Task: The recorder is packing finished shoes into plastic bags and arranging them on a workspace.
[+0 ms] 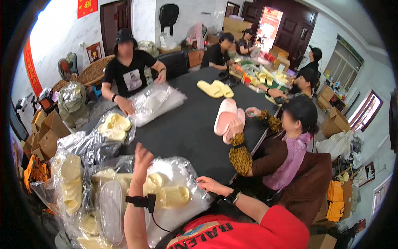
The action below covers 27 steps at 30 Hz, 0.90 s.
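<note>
Loosely spread, the left hand (143,158) is raised over the clear plastic (174,166); the right hand (212,185) has its fingertips at the plastic's edge, but whether they pinch it cannot be told. Between the hands lie pale yellow slippers (175,196), with a ribbed strap, smooth and glossy-looking. Beyond is the black table (186,141), where a co-worker handles pink slippers (226,118).

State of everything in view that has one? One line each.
Left hand: raised, open
Right hand: at edge of clear plastic, grip unclear
Yellow slippers, far left: in clear plastic
Yellow pair, far end: unbagged, on black table
Pink slippers: unbagged, in co-worker's hand
Far door: open
</note>
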{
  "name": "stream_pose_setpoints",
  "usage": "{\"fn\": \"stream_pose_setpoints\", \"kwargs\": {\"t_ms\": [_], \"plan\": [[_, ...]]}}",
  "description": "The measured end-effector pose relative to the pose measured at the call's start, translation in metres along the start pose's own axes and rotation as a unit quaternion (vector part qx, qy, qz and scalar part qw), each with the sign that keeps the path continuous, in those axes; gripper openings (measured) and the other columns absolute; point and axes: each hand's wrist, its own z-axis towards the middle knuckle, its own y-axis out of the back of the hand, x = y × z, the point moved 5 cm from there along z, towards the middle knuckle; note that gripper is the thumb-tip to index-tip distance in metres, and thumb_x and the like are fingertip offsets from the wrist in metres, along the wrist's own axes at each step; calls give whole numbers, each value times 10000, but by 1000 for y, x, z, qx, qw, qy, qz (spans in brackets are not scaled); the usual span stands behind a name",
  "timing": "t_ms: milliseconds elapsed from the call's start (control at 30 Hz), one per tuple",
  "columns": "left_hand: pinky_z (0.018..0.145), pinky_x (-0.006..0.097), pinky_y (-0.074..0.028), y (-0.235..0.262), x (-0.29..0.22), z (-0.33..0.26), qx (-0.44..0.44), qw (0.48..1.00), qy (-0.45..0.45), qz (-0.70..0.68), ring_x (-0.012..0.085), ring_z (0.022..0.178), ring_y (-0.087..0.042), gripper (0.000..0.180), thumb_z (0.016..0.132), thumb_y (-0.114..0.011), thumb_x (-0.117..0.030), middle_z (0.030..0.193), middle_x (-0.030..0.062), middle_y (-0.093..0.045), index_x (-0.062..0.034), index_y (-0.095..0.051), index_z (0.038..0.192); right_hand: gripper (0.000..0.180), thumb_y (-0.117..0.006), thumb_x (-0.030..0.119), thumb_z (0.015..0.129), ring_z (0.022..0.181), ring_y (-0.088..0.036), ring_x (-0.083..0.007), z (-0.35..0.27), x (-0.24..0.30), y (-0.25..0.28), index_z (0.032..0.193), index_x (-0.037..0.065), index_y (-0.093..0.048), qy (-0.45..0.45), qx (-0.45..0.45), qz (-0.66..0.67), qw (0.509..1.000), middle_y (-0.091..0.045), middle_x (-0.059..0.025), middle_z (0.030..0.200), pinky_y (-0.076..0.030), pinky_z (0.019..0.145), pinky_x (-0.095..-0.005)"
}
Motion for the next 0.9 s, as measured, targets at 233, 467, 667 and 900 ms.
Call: {"fn": "stream_pose_setpoints", "kwargs": {"t_ms": [233, 467, 667, 900], "plan": [[768, 372, -393, -3, -27, 64, -168, 956, -56, -235, 211, 974, -478, 626, 881, -481, -293, 1221, 67, -356, -223, -119, 1386, 556, -528, 333, 857, 1058, -460, -188, -31, -43, 69, 1307, 70, -334, -87, -97, 57, 990, -466, -96, 1190, -408, 824, -335], [725, 394, -431, 35, -36, 76, -206, 933, -62, -288, 258, 912, -526, 647, 880, -459, -352, 1285, 117, -300, -235, -71, 1383, 692, -529, 275, 869, 1195, -351, -304, -75, -67, 132, 1388, 89, -112, -152, -257, 149, 943, -215, -173, 1382, -366, 928, -433], [646, 359, -446, 78, 4, 72, -272, 917, -35, -289, 239, 821, -561, 509, 879, -446, -379, 1198, 131, -421, -186, -230, 1298, 443, -550, 244, 851, 898, -526, -137, -41, -65, 138, 1240, 78, -420, -58, -214, 255, 941, -535, -42, 1047, -453, 745, -284], [787, 315, -459, -1, 94, 2, 148, 883, -17, 446, 225, 915, -576, 473, 814, -577, -181, 1127, 144, -544, -67, -422, 1245, 530, -554, 228, 851, 1068, -461, -170, 43, 40, 33, 1302, 49, -341, 8, -56, 140, 989, -450, -96, 1222, -399, 869, -302]]}}
